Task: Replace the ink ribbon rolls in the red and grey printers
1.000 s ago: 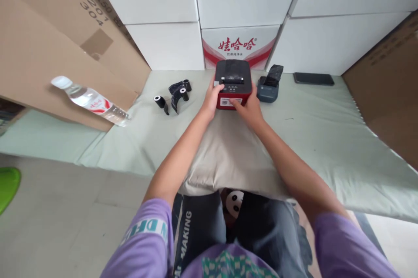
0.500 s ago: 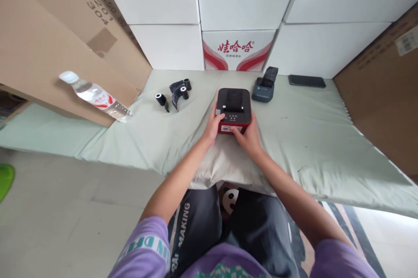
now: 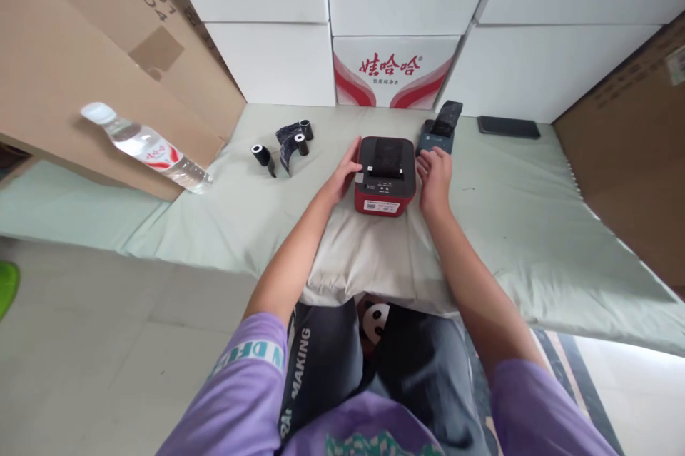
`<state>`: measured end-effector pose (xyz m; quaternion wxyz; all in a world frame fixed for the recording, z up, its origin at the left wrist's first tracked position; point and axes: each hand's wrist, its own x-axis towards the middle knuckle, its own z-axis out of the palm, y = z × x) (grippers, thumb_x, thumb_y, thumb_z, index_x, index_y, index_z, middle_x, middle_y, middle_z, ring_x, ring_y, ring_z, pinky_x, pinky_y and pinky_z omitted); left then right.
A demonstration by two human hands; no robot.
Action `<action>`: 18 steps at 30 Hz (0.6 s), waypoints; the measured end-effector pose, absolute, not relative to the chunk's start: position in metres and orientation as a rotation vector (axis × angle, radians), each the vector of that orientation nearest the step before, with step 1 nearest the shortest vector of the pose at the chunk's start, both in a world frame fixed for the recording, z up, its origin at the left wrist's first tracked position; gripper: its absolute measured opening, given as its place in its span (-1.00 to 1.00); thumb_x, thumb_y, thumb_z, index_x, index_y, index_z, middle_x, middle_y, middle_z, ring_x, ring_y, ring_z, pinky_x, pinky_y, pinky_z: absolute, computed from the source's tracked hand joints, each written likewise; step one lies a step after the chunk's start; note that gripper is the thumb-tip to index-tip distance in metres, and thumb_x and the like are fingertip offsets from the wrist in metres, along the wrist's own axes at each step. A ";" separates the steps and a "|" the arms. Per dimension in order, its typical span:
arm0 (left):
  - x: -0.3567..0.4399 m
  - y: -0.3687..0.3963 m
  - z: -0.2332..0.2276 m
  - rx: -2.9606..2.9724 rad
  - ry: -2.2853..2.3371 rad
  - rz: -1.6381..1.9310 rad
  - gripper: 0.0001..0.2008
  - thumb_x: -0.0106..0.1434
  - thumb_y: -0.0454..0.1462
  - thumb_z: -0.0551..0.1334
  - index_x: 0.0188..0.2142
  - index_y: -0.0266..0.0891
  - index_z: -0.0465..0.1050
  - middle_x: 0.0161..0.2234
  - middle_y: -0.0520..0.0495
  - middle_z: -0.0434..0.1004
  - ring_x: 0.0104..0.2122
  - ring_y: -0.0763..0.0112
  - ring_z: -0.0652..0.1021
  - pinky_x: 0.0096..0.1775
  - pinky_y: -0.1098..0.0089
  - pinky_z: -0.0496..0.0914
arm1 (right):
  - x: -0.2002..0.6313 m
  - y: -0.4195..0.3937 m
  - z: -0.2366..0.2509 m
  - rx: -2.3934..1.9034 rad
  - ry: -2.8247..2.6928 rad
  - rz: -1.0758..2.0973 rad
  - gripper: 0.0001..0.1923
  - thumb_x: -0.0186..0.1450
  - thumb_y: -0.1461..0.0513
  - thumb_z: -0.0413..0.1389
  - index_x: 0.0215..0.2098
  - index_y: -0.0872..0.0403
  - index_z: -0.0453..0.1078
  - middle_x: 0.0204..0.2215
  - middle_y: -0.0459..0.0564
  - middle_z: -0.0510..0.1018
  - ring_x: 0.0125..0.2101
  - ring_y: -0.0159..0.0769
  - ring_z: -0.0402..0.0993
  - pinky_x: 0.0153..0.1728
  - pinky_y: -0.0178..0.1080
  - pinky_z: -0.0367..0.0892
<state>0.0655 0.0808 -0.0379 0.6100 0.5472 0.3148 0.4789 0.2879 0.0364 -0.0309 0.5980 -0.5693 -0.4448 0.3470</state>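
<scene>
A red and black receipt printer (image 3: 385, 195) stands on the cloth-covered surface in front of me, a dark strip lying in its top slot. My left hand (image 3: 343, 176) rests against the printer's left side, fingers stretched out and thumb at its top edge. Right of the printer, my right hand (image 3: 435, 181) is off it, with loosely bent fingers and nothing visible in them. Its fingertips reach the front of a small dark blue printer (image 3: 431, 140), from which a black strip (image 3: 447, 118) sticks up; whether they touch it I cannot tell.
Several small black rolls (image 3: 261, 154) with loose strips lie to the left. A water bottle (image 3: 153, 149) leans by a cardboard box (image 3: 96, 63). A dark phone (image 3: 508, 127) lies at the back right. White cartons (image 3: 393, 74) form the back wall; another brown box (image 3: 631, 156) stands right.
Both hands have loosened from the red and black printer. My right hand has moved right and away toward the small printer; my left has slid back along the side. The view has shifted slightly.
</scene>
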 end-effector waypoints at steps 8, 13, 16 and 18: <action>0.067 0.061 -0.048 1.148 0.533 1.084 0.16 0.07 -0.07 0.36 0.59 0.01 -0.13 0.61 0.08 -0.06 0.59 0.03 -0.02 0.55 0.09 -0.03 | 0.276 0.056 -0.058 -0.969 -0.964 0.876 -0.29 0.20 -0.32 0.19 0.08 -0.06 0.41 0.12 0.06 0.57 0.17 -0.10 0.51 0.33 0.03 0.33; 0.061 0.065 -0.046 1.153 0.506 1.032 0.23 0.02 -0.12 0.40 0.60 -0.01 -0.18 0.62 0.04 -0.11 0.59 0.01 -0.02 0.54 0.08 0.02 | 0.279 0.060 -0.061 -1.009 -0.919 0.887 -0.25 0.13 -0.38 0.20 0.03 -0.07 0.40 0.05 0.03 0.57 0.09 -0.10 0.53 0.22 0.04 0.42; 0.058 0.069 -0.045 1.224 0.525 1.026 0.28 0.02 -0.09 0.46 0.59 0.11 -0.26 0.62 0.08 -0.14 0.59 0.01 -0.02 0.53 0.03 0.05 | 0.279 0.063 -0.060 -1.017 -0.921 0.882 -0.24 0.11 -0.40 0.21 0.01 -0.07 0.40 0.00 0.01 0.59 0.05 -0.11 0.54 0.18 0.03 0.44; 0.056 0.071 -0.046 1.273 0.539 1.009 0.29 0.04 -0.03 0.48 0.59 0.18 -0.29 0.62 0.09 -0.15 0.59 -0.01 -0.03 0.51 -0.04 0.07 | 0.278 0.063 -0.061 -1.012 -0.915 0.883 -0.24 0.12 -0.40 0.21 0.00 -0.07 0.40 -0.05 0.00 0.60 0.01 -0.12 0.55 0.15 0.02 0.46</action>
